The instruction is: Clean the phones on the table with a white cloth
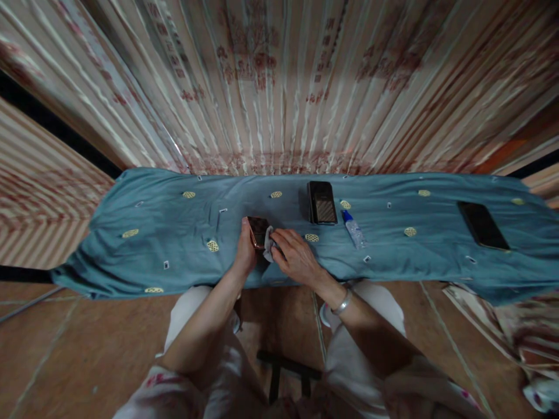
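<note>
My left hand is closed around the left edge of a smartphone with a dark screen and a pinkish rim, tilted above the cloth. Pinched in the fingers of my right hand is a light grey wiping cloth, which lies against the phone's lower right side. My right wrist wears a silvery bracelet. To the right of the hands, a stack of dark phones rests on the table. Beside it lies a small clear spray bottle with a blue top.
A blue-green tablecloth with yellow patterned shapes covers the long narrow table. Another dark phone lies toward its right end. Pleated curtains hang right behind the table. Below are a tiled floor and my knees.
</note>
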The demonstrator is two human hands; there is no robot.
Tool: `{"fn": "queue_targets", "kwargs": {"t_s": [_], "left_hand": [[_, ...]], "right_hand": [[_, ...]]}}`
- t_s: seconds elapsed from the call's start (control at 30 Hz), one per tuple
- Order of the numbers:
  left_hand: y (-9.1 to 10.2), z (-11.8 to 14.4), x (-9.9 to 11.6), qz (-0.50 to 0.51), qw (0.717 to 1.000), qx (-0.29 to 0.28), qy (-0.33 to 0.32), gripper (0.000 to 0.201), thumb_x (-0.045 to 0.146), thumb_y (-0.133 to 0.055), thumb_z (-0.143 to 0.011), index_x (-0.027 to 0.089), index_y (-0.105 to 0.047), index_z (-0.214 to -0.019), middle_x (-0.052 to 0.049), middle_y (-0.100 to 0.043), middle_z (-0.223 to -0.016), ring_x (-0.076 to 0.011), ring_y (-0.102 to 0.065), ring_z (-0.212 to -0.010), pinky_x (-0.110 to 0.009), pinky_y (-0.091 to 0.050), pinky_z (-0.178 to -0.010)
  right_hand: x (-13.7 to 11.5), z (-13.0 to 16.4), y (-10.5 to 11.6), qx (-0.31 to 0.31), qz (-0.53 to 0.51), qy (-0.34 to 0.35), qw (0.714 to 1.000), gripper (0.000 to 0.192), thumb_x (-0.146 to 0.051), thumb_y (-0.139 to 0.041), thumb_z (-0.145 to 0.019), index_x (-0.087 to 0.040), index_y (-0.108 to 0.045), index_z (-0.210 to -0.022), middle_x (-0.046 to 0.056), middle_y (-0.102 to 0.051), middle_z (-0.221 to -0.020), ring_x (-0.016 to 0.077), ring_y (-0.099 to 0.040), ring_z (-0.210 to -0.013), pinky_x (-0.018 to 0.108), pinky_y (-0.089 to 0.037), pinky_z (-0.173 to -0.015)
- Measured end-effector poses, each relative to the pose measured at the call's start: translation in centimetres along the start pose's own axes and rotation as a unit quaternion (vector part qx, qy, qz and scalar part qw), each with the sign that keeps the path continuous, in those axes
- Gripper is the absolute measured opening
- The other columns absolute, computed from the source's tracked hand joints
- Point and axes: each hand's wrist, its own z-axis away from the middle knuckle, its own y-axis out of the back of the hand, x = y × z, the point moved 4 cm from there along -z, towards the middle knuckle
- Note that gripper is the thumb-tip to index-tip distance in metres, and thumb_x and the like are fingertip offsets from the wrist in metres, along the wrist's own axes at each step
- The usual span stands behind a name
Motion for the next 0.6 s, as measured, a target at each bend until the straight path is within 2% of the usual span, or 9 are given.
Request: {"fn": "queue_targets", "kwargs": {"t_s": [0.2,0.4,0.6], "left_hand": [[-0.5,0.0,0.1,0.026,0.999,-0.017,0.031,0.048,0.062,-0.045,-0.085,0.019,-0.065,-0.081,-0.003,-0.068,-0.070,-0.0173,-0.067,-0.076,-0.025,-0.049,-0.065],[-0.5,0.3,-0.9,0.024,0.997,-0.004,0.069,0.046,0.053,-0.038,-0.093,0.018,-0.063,-0.076,0.001,-0.064,-0.065,-0.0095,-0.058,-0.057,-0.020,-0.047,-0.058],[-0.6,0.4,-1.1,0.046,0.994,-0.018,0.094,0.049,0.049,-0.034,-0.095,0.017,-0.062,-0.071,0.002,-0.061,-0.063,-0.0088,-0.056,-0.059,-0.019,-0.048,-0.062]], "right_hand": [[0.4,0.2,0.2,0.032,-0.013,0.004,0.999,0.031,-0.027,-0.043,-0.096,-0.017,-0.063,-0.118,0.013,-0.064,-0.115,0.0254,-0.056,-0.107,0.044,-0.049,-0.097],[-0.9,-0.1,0.1,0.034,-0.045,0.017,0.998,0.032,-0.026,-0.043,-0.096,-0.019,-0.062,-0.122,0.011,-0.063,-0.116,0.0242,-0.055,-0.110,0.044,-0.048,-0.099],[-1.8,-0.4,0.1,0.033,-0.060,0.028,0.997,0.033,-0.023,-0.040,-0.097,-0.017,-0.061,-0.121,0.012,-0.062,-0.116,0.0230,-0.055,-0.111,0.041,-0.049,-0.099]]}}
